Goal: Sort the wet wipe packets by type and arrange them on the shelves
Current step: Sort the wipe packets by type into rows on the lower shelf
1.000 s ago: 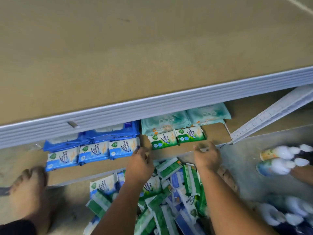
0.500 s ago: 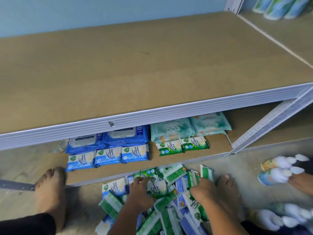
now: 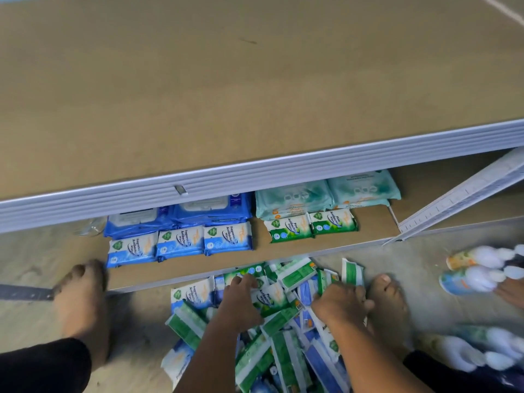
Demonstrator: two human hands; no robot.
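Observation:
A loose pile of small green and blue wet wipe packets [image 3: 283,330] lies on the floor in front of the bottom shelf [image 3: 184,269]. My left hand [image 3: 241,296] is on top of the pile, fingers curled over a green packet [image 3: 249,272]. My right hand [image 3: 340,303] digs into the pile's right side with curled fingers beside an upright green packet [image 3: 351,272]; what it grips is hidden. On the shelf, three small blue packets [image 3: 180,241] sit in front of large blue packs [image 3: 212,209], and two small green packets [image 3: 309,225] in front of teal packs [image 3: 326,194].
The wide brown upper shelf [image 3: 226,95] with its white metal edge [image 3: 255,177] overhangs the bottom shelf. My bare feet [image 3: 82,304] [image 3: 388,304] flank the pile. A slanted white upright [image 3: 459,197] rises at right. Bottles [image 3: 476,269] lie on the floor, far right.
Both hands pulled back from the bottom shelf's front edge down onto the floor pile. The view tilted up, then back down. The shelved packets stayed put.

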